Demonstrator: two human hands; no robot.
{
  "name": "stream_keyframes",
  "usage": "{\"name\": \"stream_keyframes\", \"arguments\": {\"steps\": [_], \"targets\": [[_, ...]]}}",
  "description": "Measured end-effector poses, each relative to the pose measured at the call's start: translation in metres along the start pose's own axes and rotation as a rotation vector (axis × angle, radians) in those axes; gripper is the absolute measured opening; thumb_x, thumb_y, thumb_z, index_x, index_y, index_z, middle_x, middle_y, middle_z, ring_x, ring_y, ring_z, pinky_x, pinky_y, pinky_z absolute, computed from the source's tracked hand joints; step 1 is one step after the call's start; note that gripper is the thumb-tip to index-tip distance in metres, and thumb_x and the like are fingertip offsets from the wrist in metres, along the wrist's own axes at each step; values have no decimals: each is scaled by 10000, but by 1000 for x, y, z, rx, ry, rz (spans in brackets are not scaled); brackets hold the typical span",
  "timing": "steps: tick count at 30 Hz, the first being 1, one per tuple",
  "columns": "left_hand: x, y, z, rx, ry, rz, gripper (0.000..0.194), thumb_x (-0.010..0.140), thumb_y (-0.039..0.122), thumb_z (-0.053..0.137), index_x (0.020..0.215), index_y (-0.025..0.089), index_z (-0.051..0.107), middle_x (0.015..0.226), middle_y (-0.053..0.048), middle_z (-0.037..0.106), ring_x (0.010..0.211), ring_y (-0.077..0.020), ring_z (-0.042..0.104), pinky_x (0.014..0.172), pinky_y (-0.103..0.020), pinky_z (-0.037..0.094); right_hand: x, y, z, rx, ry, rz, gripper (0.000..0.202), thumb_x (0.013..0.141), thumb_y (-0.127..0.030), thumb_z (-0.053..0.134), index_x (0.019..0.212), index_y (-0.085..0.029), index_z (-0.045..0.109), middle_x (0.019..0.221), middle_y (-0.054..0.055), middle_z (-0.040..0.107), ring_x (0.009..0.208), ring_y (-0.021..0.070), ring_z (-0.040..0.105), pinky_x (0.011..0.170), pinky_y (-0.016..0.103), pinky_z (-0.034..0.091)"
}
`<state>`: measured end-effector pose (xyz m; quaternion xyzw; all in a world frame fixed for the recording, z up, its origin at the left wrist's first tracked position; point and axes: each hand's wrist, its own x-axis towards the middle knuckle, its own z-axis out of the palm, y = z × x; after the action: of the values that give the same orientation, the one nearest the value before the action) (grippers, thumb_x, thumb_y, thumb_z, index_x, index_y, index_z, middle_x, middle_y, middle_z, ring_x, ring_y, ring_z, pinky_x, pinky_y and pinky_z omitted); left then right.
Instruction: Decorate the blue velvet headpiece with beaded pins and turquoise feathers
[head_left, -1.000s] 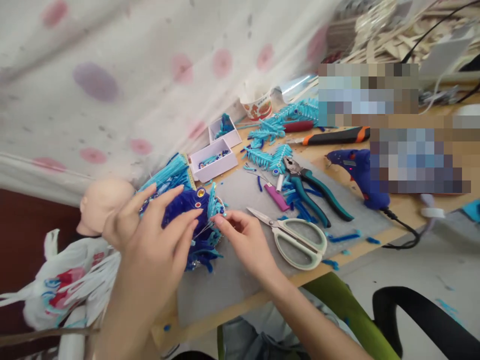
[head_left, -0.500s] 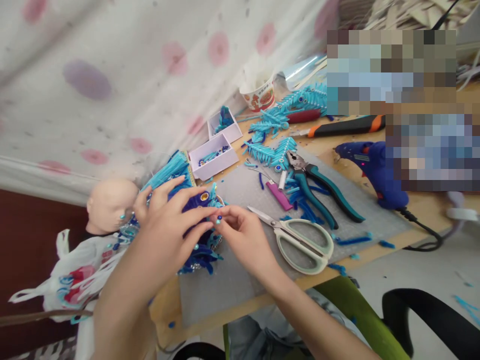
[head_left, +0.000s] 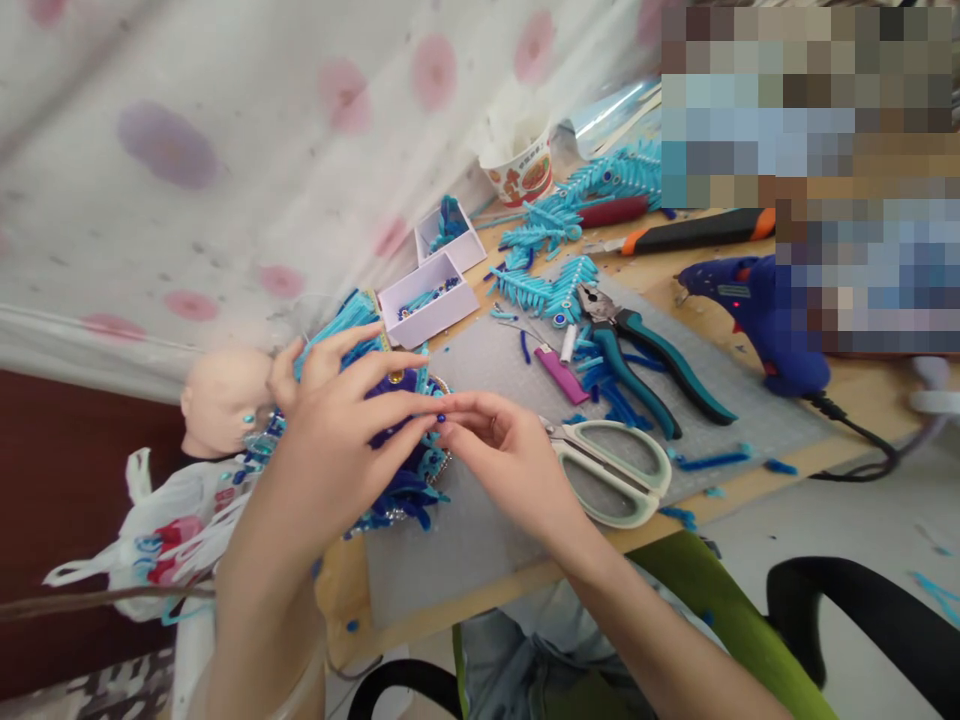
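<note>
Far and left, pale spotted cloth (head_left: 262, 190) hanging behind a wooden bench (head_left: 341, 598), with a grey mat (head_left: 420, 575) laid along the near part. View shifted slightly over the last second; tools not to be read as moved.

Change noted: fingertips of left hand (head_left: 322, 440) and right hand (head_left: 510, 460) now gathered tight around a small blue bead (head_left: 441, 418); one second ago, set farther apart, with thin silvery strands visible between. Strands now out of sight. On the right, thumb and forefinger pinching the bead. On the left, thumb and forefinger tips at the bead, other fingers spread; cannot tell whether gripping anything. Dark blue beaded piece (head_left: 409, 492) below the left fingers, partly covered, at the left part of the mat; cannot tell whether resting or held up. Judged a move from strand handling to close fingertip control.

Edges and room: near rim passing under the right forearm, slanting far toward the right. Open stretch of mat on the near side of the wrists. Scissors (head_left: 616, 476) just beside the right hand, blades now mostly masked. Pliers (head_left: 649, 345) farther right; white boxes (head_left: 431, 312) far. Tightest side judged right, easiest near.
</note>
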<state>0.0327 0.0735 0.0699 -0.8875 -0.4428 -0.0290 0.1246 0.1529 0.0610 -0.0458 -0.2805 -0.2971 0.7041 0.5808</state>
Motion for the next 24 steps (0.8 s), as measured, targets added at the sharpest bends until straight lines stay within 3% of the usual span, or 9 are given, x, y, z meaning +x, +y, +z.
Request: {"name": "stream_keyframes", "arguments": {"steps": [5, 9, 15, 24], "targets": [[3, 0, -3, -2, -7, -21, 223, 946, 251, 552, 886, 294, 763, 1084, -44, 781, 1326, -402, 514, 1106, -766, 175, -1, 0, -2, -74, -39, -130, 193, 842, -231, 698, 1030, -184, 698, 852, 18, 775, 804, 169, 727, 724, 271, 541], [1, 0, -6, 12, -25, -37, 220, 951, 276, 541, 882, 305, 748, 894, -24, 791, 1218, -369, 618, 1124, -739, 157, -1, 2, -4, -236, 20, -229, 109, 876, -168, 681, 974, -177, 726, 915, 32, 790, 793, 146, 720, 711, 241, 532], [-4, 0, -9, 30, -23, -42, 200, 922, 245, 568, 882, 318, 750, 912, -14, 782, 1088, -332, 684, 1149, -718, 131, -5, 3, -6, -521, 69, -362, 93, 885, -111, 675, 891, -178, 741, 799, 2, 763, 675, 126, 655, 651, 231, 468], [-9, -2, -12, 55, -18, -40, 186, 924, 235, 573, 903, 339, 725, 897, 16, 786, 1069, -310, 682, 1161, -709, 146, -4, 2, -4, -812, 51, -389, 107, 846, -114, 735, 934, -170, 715, 846, 37, 741, 775, 178, 647, 725, 285, 447]]}}
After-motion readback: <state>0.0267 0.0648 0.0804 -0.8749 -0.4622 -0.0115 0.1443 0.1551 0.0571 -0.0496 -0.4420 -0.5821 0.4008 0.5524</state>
